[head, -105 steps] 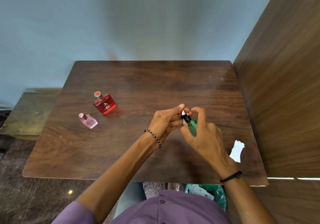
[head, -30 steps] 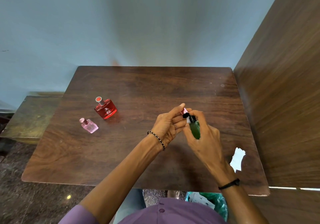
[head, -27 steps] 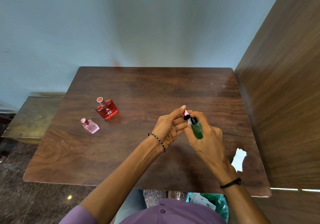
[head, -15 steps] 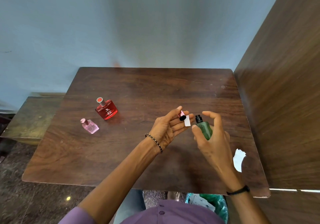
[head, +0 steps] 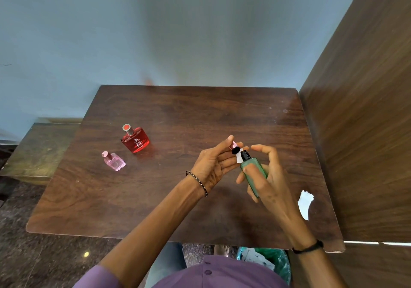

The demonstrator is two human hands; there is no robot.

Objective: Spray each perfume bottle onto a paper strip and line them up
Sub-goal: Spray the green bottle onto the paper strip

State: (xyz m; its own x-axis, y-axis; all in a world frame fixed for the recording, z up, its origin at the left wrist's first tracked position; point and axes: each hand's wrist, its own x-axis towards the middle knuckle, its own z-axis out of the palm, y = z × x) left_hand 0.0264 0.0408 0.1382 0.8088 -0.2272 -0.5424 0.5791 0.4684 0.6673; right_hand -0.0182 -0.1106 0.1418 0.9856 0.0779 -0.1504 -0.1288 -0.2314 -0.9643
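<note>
A green perfume bottle (head: 253, 173) with a black spray head is gripped in my right hand (head: 270, 181), its index finger lifted above the nozzle. Just left of it, my left hand (head: 216, 163) pinches a small white paper strip (head: 239, 158) together with a black and pink cap (head: 234, 148); the strip sits right in front of the nozzle. Both hands hover over the middle of the dark wooden table (head: 200, 114). A red perfume bottle (head: 135, 140) and a smaller pink perfume bottle (head: 113, 161) stand capped at the table's left.
A torn white paper piece (head: 306, 203) lies near the table's right front corner. A wooden panel (head: 367, 109) rises along the right edge. A lower bench (head: 37, 150) stands to the left. A green bag (head: 271, 258) sits under the table's front edge.
My right hand pulled the green bottle away to the right with its cap off, then brought the nozzle back close to the strip. The cap and strip stayed in my left hand.
</note>
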